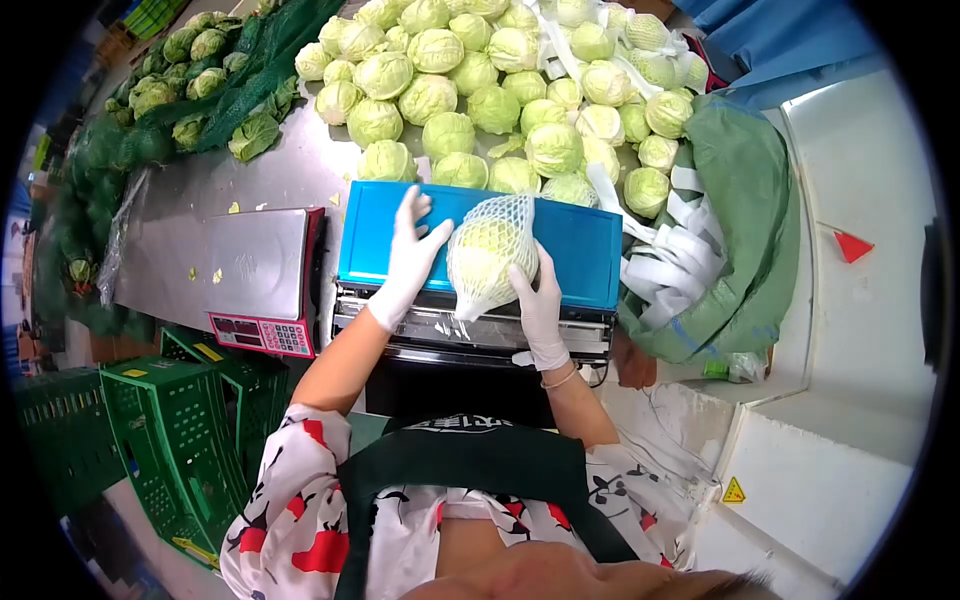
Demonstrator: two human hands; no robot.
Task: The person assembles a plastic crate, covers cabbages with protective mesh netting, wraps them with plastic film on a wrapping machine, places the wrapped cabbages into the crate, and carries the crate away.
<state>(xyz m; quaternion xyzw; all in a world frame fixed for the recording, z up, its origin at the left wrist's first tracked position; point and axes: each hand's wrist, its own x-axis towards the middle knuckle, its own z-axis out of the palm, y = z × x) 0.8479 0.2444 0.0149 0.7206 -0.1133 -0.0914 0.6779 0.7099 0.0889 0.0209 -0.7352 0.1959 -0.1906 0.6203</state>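
The netted cabbage (488, 258) is over the blue-topped machine (590, 255), though I cannot tell whether it rests there; the right hand (541, 308) grasps its side; the left hand (408, 260), fingers spread and holding nothing, is just beside it; left of the machine, a scale (258, 262) sits on the metal table (165, 245); beyond the machine, cabbages (430, 100) lie heaped; right of it are a green sack (745, 230) and a white wall (870, 160).
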